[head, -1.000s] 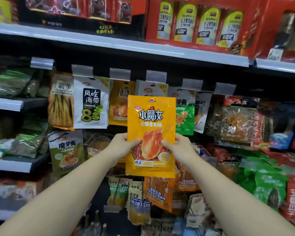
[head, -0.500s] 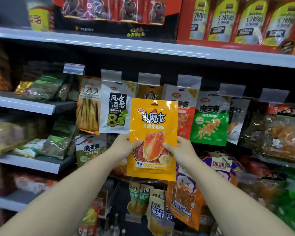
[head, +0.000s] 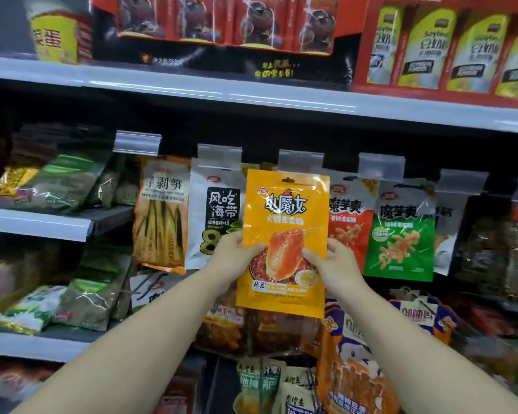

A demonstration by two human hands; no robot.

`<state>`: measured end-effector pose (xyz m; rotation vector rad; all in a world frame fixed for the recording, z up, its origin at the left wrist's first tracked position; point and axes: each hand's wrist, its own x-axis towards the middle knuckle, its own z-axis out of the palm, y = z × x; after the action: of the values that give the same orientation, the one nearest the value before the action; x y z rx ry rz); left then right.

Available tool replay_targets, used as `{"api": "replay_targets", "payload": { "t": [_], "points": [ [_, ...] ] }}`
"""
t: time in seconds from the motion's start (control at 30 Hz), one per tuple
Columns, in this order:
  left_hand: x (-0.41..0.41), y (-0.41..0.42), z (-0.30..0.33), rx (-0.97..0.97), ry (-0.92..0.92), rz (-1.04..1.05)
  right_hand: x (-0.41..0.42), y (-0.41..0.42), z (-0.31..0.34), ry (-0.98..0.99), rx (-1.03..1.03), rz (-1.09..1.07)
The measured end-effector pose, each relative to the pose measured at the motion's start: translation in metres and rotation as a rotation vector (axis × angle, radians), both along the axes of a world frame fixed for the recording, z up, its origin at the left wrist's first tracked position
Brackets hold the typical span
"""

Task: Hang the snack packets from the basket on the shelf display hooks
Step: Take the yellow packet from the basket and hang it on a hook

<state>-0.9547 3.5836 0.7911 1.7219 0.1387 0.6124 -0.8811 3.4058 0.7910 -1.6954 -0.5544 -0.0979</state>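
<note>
Both hands held one orange snack packet point(head: 284, 234) up in front of the row of hanging packets. The packet stood upright, its long axis vertical, printed face toward the camera, with the hang hole at the top edge and the bottom seam lowest. The left hand point(head: 234, 256) gripped its left edge about halfway down, thumb curled over the front face and the fingers hidden behind. The right hand point(head: 332, 264) gripped the right edge at about the same height, thumb likewise pressed on the front. The packet's top sat just below a clear price-tag holder point(head: 300, 160) at the end of a hook; whether the hole was on the hook could not be told. Behind it to the left hung a white seaweed packet point(head: 216, 216), and to the right a red-and-white packet point(head: 349, 222), then a green one point(head: 401, 234).
</note>
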Motion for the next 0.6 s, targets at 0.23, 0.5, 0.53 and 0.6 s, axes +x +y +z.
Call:
{"api": "replay_targets", "payload": {
  "t": [0.23, 0.5, 0.53, 0.6],
  "points": [
    [0.025, 0.012, 0.008, -0.038, -0.085, -0.011, 0.021, 0.011, 0.013, -0.081, 0.028, 0.024],
    [0.05, 0.019, 0.01, 0.0, -0.067, -0.022, 0.048, 0.017, 0.009, -0.039, 0.033, 0.039],
    [0.052, 0.019, 0.008, 0.006, -0.058, -0.019, 0.05, 0.016, 0.008, -0.038, 0.031, 0.042],
    [0.056, 0.019, 0.005, 0.026, -0.037, -0.013, 0.054, 0.015, 0.005, -0.046, 0.024, 0.048]
  ]
}}
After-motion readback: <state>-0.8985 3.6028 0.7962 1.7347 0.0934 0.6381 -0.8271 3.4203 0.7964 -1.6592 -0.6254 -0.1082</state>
